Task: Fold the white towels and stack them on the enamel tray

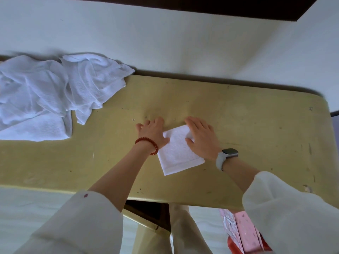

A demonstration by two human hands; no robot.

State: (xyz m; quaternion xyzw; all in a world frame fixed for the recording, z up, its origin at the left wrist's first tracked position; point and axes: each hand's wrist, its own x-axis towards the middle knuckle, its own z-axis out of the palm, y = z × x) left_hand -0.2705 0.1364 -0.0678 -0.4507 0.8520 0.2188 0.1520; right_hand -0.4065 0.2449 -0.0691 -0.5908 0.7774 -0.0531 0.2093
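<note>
Nearest you, at the middle of the table (256,125) and a little back from its near edge, lies the folded towel (178,153), a small white square turned slightly askew to that edge. Both of your hands rest flat on it, fingers spread and clamped on nothing. Your left hand (153,133), the one with the red bead bracelet (148,143), covers the square's left far corner and spills onto the bare tabletop. Your right hand (200,137), above the watch (226,156), presses its right far part. You look to be smoothing the last fold, so this towel seems close to finished.

Farther off, at the table's far left corner, the pile of unfolded towels (45,98) lies crumpled, well apart from your hands and hanging slightly past the far edge.

The enamel tray does not show anywhere in this view, so you cannot tell from here where the stack goes. Your next move probably calls for pinching the folded square by its edges so the layers stay together, lifting it level, and finding the tray before you reach left for another towel.
</note>
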